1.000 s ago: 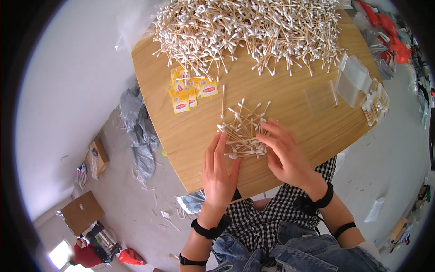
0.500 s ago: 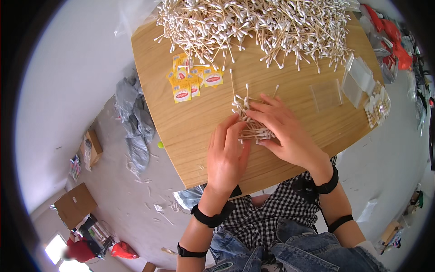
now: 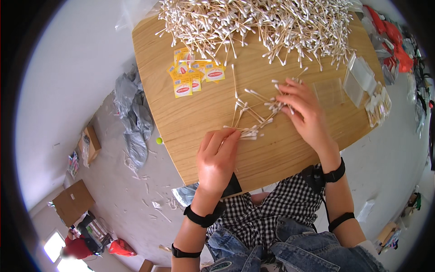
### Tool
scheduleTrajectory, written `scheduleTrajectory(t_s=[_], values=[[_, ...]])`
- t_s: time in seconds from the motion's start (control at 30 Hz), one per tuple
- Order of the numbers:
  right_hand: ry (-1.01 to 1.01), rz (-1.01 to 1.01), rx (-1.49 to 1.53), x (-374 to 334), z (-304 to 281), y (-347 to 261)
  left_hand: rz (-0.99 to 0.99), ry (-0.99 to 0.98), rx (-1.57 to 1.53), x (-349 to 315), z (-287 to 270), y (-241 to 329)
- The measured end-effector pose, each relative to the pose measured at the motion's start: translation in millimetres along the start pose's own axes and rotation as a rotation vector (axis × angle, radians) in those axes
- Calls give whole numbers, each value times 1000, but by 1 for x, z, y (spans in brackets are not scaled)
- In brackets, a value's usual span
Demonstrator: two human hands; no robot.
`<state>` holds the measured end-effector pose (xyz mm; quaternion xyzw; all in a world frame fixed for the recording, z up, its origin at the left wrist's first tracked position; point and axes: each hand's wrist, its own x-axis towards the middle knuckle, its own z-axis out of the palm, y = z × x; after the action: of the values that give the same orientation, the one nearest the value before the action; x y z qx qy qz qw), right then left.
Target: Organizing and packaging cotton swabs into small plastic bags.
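Note:
A large heap of cotton swabs (image 3: 267, 27) with wooden sticks covers the far side of the wooden table (image 3: 199, 122). A small scatter of swabs (image 3: 253, 113) lies in front of me. My left hand (image 3: 216, 158) pinches a small bundle of swabs (image 3: 250, 133) at its fingertips. My right hand (image 3: 303, 111) rests spread over the scattered swabs, its fingers touching them. Yellow and red labels (image 3: 192, 75) lie to the left of the scatter.
Clear plastic bags (image 3: 358, 77) and a filled packet of swabs (image 3: 378, 106) lie at the table's right edge. Red items (image 3: 392, 38) sit at the far right. On the floor to the left are grey plastic sheeting (image 3: 133, 122) and cardboard boxes (image 3: 72, 201).
My hands, close together over one swab bundle earlier, have spread apart. The right hand moved right over the scatter; the left keeps a small bundle at the near side.

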<state>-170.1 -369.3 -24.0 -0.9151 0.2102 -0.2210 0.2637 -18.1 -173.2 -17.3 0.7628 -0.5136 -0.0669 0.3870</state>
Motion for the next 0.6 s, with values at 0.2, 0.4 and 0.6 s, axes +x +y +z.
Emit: scheduleTrajectory(t_s=[0.2, 0.4, 0.6], values=[[100, 58, -193, 13, -3, -14, 44, -50, 59, -11, -3, 5], [-248, -67, -26, 6, 3, -50, -50, -17, 113, -5, -4, 10], [-280, -130, -92, 15, 11, -52, -15, -136, 52, -1, -2, 7]])
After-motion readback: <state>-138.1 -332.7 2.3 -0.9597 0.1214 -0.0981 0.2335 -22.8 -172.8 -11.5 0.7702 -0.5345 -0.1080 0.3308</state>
